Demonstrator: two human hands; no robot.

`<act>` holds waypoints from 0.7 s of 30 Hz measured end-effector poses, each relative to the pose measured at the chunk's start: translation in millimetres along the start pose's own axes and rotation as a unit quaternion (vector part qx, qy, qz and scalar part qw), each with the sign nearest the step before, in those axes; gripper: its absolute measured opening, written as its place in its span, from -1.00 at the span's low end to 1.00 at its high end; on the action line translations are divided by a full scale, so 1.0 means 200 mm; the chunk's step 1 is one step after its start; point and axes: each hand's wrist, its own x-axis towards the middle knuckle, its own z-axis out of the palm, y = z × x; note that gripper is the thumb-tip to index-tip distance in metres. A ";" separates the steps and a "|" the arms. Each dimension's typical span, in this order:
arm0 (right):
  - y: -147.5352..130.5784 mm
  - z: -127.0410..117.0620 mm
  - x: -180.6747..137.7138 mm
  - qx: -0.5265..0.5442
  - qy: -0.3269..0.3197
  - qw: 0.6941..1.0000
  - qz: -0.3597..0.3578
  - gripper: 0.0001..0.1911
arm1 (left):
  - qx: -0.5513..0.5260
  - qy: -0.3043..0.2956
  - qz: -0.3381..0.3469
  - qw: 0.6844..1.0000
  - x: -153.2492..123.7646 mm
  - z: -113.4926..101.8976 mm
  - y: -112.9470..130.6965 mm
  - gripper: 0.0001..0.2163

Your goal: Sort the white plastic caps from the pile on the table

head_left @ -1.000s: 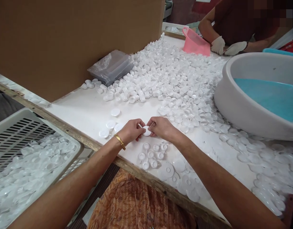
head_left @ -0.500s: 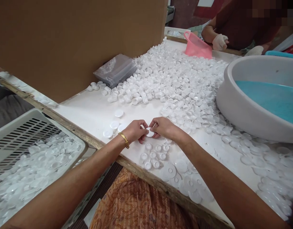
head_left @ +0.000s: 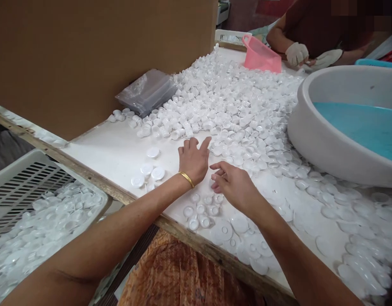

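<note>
My left hand (head_left: 195, 160), with a gold bangle at its wrist, is stretched palm down over the white table, fingers apart. Its fingertips point at the near edge of a heap of small white plastic pieces (head_left: 215, 97). To its right, my right hand (head_left: 236, 186) is half curled with fingers apart, and nothing shows in it. Several small ringed white pieces (head_left: 204, 209) lie just in front of it. Flat white round lids (head_left: 239, 223) are spread nearer the table edge. Left of my left wrist sit several white round caps (head_left: 153, 153).
A cream slotted crate (head_left: 102, 197) full of white pieces stands at lower left. A large grey tub (head_left: 342, 157) with a blue inside is at right. A pink scoop (head_left: 261, 55), a plastic-wrapped packet (head_left: 148, 91) and a brown board (head_left: 103, 55) stand behind. A gloved co-worker works opposite.
The white round cap that both hands held is out of them. My left hand has opened and reached forward to the heap; my right has moved right. The co-worker's gloved hands have come together.
</note>
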 end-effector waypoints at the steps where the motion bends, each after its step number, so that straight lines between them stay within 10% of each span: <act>1: 0.02 -0.01 -0.04 0.005 0.009 1.000 0.001 -0.77 | 0.016 0.000 0.015 1.000 0.00 0.01 0.00 -0.59; 15: 0.20 -0.16 -0.24 0.068 0.163 0.982 0.069 -0.75 | 0.044 -0.100 0.050 0.993 0.03 0.10 0.00 -0.56; 21: 0.24 -0.23 -0.25 -0.057 0.121 0.988 0.073 -0.80 | 0.040 -0.121 0.009 0.992 0.03 0.10 0.00 -0.54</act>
